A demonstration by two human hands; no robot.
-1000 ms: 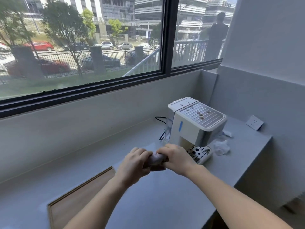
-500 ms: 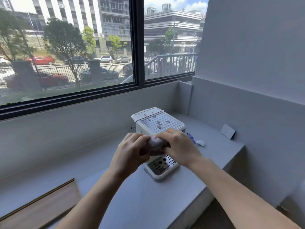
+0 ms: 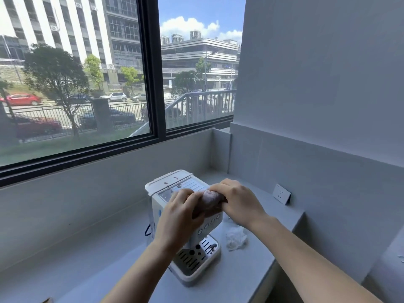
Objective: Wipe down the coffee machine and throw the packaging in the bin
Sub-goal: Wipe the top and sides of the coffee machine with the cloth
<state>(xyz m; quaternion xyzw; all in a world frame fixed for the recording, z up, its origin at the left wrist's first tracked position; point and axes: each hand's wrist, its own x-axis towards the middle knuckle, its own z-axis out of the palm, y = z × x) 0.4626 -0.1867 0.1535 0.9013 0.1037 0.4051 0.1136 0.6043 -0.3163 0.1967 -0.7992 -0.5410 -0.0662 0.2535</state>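
A white coffee machine (image 3: 168, 189) stands on the grey counter (image 3: 91, 270), its drip tray facing me. Both hands hover just above its front top edge. My left hand (image 3: 177, 217) and my right hand (image 3: 238, 200) are closed on the two ends of a bunched dark purplish cloth (image 3: 209, 200), which is held between them. A crumpled clear plastic packaging (image 3: 236, 238) lies on the counter just right of the machine. My hands hide part of the machine's top and front panel.
A white wall socket (image 3: 282, 194) sits on the back panel at right. A black cable (image 3: 148, 230) trails from the machine's left side. The window wall runs behind, and the counter's front edge drops off at lower right.
My view has come closer and turned so the machine sits more centred. Both hands, still clasping the cloth, have risen from the counter front to above the machine's top.
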